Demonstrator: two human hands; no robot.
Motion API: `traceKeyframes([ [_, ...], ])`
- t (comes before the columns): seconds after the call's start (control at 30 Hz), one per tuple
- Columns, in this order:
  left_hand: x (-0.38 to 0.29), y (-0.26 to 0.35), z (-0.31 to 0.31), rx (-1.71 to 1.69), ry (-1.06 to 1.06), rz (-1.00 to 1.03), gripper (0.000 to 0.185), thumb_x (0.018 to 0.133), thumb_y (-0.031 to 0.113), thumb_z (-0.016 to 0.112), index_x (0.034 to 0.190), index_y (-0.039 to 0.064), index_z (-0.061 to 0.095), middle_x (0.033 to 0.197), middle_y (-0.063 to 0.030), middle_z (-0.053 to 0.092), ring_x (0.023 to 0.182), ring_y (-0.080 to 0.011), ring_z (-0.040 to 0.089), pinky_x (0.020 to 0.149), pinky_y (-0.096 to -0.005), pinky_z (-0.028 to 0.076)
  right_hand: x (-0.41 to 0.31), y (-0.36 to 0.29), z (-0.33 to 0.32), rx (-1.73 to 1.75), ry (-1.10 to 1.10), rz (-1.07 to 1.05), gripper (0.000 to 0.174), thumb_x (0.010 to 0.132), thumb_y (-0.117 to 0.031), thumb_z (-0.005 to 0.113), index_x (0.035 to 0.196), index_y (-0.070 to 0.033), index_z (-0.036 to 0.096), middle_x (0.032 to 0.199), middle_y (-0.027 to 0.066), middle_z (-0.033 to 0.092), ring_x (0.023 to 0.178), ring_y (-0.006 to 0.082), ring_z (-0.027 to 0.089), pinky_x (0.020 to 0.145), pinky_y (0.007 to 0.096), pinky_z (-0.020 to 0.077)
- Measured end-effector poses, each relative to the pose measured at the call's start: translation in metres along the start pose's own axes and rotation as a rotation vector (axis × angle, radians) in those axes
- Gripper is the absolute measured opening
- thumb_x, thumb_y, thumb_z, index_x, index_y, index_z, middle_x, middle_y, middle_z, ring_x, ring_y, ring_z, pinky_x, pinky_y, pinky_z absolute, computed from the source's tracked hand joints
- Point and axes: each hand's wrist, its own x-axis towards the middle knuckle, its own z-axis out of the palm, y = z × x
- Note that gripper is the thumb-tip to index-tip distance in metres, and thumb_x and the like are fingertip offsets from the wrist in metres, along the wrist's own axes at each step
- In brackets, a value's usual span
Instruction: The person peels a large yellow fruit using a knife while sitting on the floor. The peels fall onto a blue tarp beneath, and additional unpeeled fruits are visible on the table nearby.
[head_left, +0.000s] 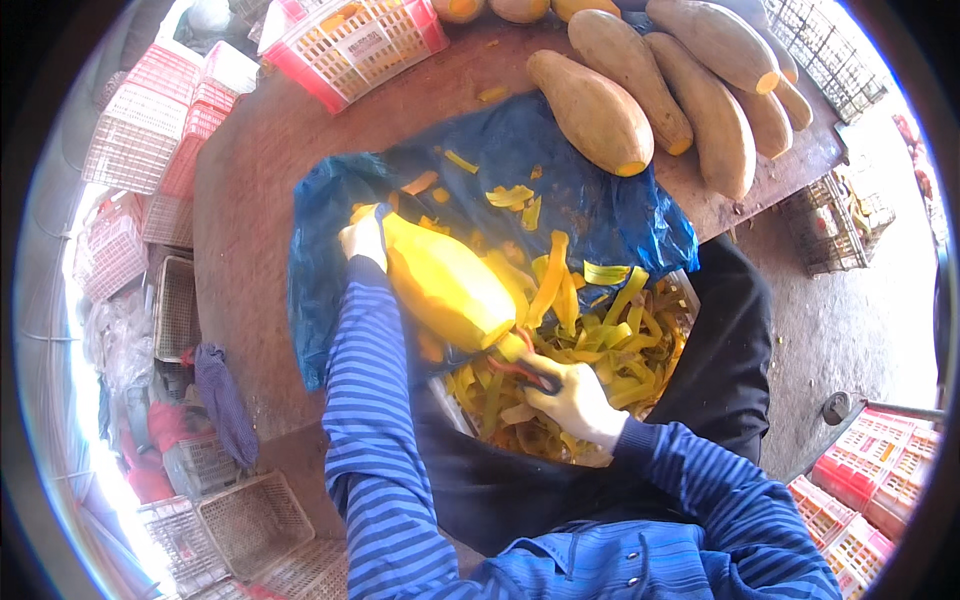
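Note:
My gloved left hand (366, 236) grips the far, narrow end of a peeled yellow squash (450, 281), which slants over a blue plastic sheet (330, 225). In my gloved right hand (577, 401) is a peeler (536, 371) with a dark handle and reddish parts, held at the squash's near, broad end. A strip of peel partly hides its blade. Below the squash, between my knees, a crate (688, 296) is heaped with yellow-green peelings (600, 352). Several loose peel strips (510, 196) lie on the sheet.
Several tan, unpeeled squash (592, 112) lie on the brown tabletop (255, 247) at the far right. A red-and-white plastic basket (360, 49) stands at the far left. Stacked crates (142, 127) line the left side; more red crates (877, 457) stand at lower right.

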Motion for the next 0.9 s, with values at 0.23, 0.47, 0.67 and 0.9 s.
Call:
traceKeyframes([
  [0.23,0.009,-0.003,0.004,0.051,0.028,0.021,0.062,0.082,0.025,0.092,0.127,-0.013,0.072,0.126,-0.0204,0.075,0.105,-0.029,0.074,0.097,-0.0401,0.059,-0.025,0.001,0.007,0.063,0.114,-0.069,0.051,0.09,-0.017,0.081,0.14,-0.011,0.072,0.093,0.022,0.078,0.078,0.0321,0.079,0.075,0.0392,0.0604],
  [0.47,0.028,-0.011,0.001,0.046,-0.016,-0.014,0.089,0.075,0.028,0.097,0.139,-0.02,0.057,0.141,-0.0279,0.067,0.121,-0.0324,0.07,0.104,-0.0408,0.056,0.04,-0.03,0.02,-0.133,0.141,-0.313,0.051,0.093,-0.017,0.079,0.143,-0.013,0.07,0.099,0.0215,0.077,0.084,0.0377,0.077,0.076,0.0409,0.0614],
  [0.67,0.038,-0.019,0.001,0.026,-0.042,0.052,0.082,0.073,0.029,0.098,0.129,-0.02,0.065,0.135,-0.0282,0.071,0.115,-0.0326,0.072,0.099,-0.0415,0.058,-0.018,0.022,-0.002,-0.194,0.118,0.052,0.049,0.091,-0.02,0.076,0.14,-0.016,0.074,0.082,0.0197,0.072,0.071,0.0319,0.074,0.069,0.0386,0.0575],
  [0.9,0.029,-0.014,0.004,0.028,0.017,0.012,0.082,0.075,0.026,0.097,0.134,-0.019,0.063,0.136,-0.0276,0.07,0.115,-0.0315,0.072,0.101,-0.0414,0.057,-0.028,0.029,-0.031,-0.161,0.184,0.055,0.06,0.091,-0.013,0.072,0.15,-0.012,0.067,0.083,0.0148,0.071,0.073,0.0143,0.067,0.074,0.0325,0.0551],
])
